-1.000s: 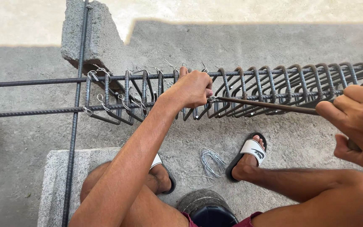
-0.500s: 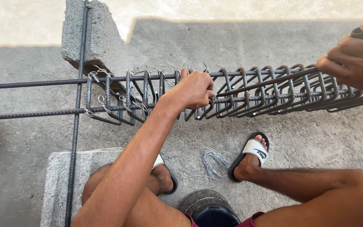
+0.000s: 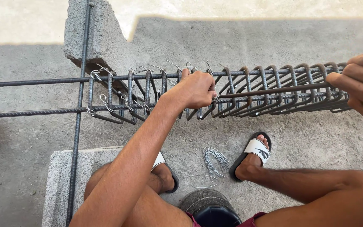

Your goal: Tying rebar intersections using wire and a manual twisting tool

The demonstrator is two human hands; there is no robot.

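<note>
Floor: rough grey concrete floor [image 3: 274,38] | Light: sunlit pale strip [image 3: 22,21] along top | Blocks: two grey concrete blocks [image 3: 101,38], shaded

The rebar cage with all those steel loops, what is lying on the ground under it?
Under the rebar cage lies bare concrete floor, and nearer the feet a bundle of thin tie wires. A grey concrete block props its far side. The left hand covers the ground beneath its grip.

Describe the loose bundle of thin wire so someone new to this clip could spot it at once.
Start at the rebar cage running across the frame, then drop to the concrete floor below. Beside the white-strapped sandal lies the wire bundle: thin, pale, bent strands, unlike the thick dark bars.
</note>
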